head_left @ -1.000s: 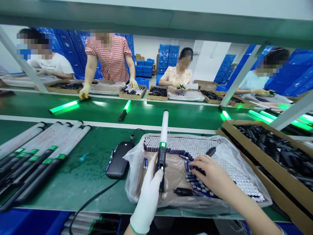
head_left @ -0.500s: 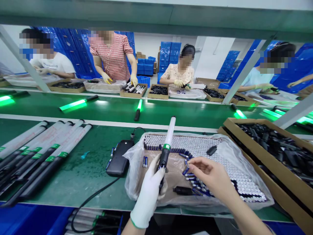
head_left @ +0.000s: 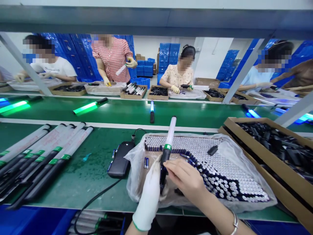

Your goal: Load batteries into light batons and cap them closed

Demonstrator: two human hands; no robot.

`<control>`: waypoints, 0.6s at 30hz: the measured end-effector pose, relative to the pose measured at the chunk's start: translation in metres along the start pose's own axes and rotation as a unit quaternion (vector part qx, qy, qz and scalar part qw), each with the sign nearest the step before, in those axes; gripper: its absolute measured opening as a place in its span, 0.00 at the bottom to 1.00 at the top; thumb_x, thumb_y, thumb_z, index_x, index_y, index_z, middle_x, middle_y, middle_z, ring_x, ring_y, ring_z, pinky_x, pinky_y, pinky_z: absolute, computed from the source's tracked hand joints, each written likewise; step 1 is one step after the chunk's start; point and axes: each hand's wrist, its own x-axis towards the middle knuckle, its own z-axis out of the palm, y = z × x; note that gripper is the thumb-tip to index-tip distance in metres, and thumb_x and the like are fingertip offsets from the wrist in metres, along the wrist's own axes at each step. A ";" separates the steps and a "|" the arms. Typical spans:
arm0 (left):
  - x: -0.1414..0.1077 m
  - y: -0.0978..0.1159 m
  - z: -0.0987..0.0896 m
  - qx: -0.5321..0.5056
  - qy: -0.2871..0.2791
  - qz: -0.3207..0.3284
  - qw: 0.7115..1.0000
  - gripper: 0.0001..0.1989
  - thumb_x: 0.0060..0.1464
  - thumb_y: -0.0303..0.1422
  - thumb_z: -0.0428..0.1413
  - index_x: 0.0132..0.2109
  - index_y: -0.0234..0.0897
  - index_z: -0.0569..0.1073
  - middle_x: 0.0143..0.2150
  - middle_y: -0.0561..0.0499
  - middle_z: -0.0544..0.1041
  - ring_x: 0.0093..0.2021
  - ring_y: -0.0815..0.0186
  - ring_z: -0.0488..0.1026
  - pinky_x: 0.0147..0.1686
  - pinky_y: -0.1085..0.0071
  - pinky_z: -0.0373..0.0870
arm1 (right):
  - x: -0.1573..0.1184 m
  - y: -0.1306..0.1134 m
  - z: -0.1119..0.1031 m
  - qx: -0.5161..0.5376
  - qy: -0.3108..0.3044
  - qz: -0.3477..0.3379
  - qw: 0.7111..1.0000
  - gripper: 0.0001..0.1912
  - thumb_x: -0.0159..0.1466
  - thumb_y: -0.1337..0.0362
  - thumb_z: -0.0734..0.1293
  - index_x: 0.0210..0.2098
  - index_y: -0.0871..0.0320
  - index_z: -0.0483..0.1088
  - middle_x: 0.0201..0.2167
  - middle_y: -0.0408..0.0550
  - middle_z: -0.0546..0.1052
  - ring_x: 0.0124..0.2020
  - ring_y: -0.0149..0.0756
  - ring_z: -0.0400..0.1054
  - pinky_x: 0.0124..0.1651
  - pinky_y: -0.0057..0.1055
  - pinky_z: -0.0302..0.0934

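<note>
Left hand (head_left: 149, 191), gloved: clasped round one light wand (head_left: 167, 148), over battery tray (head_left: 133, 184). Right hand (head_left: 187, 178), bare: fingertips at wand; whether gripping, cannot tell. Power bank (head_left: 121, 160): left of tray. Parts carton (head_left: 267, 154): right of tray. Blue-lit baton (head_left: 152, 111): beyond tray.

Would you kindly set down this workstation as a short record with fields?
Left hand: white-gloved hand, gripping a light stick
Right hand: bare hand, fingertips at the stick's black handle; anything pinched is hidden
Held stick: unlit white tube, green band, tilted upward
Beneath hands: plastic-lined tray with batteries, mostly upright
Left of tray: black device with cable; farther left, more light sticks
Right of tray: cardboard box of black parts
Beyond: green belt with lit sticks, green and blue
</note>
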 end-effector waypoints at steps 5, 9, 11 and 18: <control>-0.003 0.012 0.008 0.010 -0.001 0.006 1.000 0.25 0.54 0.44 0.58 0.55 0.34 0.72 0.36 0.45 0.77 0.34 0.64 0.75 0.26 0.73 0.70 | 0.000 -0.005 -0.007 0.029 0.049 0.051 0.997 0.13 0.61 0.78 0.65 0.43 0.58 0.72 0.37 0.46 0.79 0.40 0.30 0.74 0.48 0.27 0.70; -0.012 0.026 0.015 0.006 -0.041 -0.050 0.998 0.33 0.52 0.37 0.55 0.65 0.36 0.61 0.23 0.55 0.68 0.14 0.73 0.61 0.13 0.78 0.55 | -0.001 -0.010 -0.012 0.019 0.057 0.100 0.993 0.12 0.61 0.77 0.66 0.41 0.57 0.73 0.35 0.42 0.79 0.38 0.26 0.74 0.47 0.22 0.69; -0.015 0.032 0.018 0.004 -0.061 -0.084 0.995 0.38 0.50 0.33 0.52 0.68 0.36 0.53 0.22 0.59 0.64 0.10 0.76 0.53 0.09 0.79 0.49 | -0.002 -0.009 -0.015 0.002 0.064 0.113 0.992 0.12 0.61 0.77 0.66 0.41 0.57 0.73 0.35 0.42 0.79 0.38 0.26 0.74 0.46 0.21 0.68; -0.013 0.030 0.018 -0.019 -0.070 -0.085 0.994 0.42 0.48 0.38 0.56 0.69 0.36 0.51 0.29 0.56 0.66 0.12 0.79 0.53 0.08 0.80 0.45 | -0.004 -0.006 -0.022 -0.018 0.075 0.141 0.987 0.11 0.62 0.76 0.66 0.40 0.57 0.73 0.34 0.42 0.79 0.35 0.25 0.73 0.43 0.20 0.67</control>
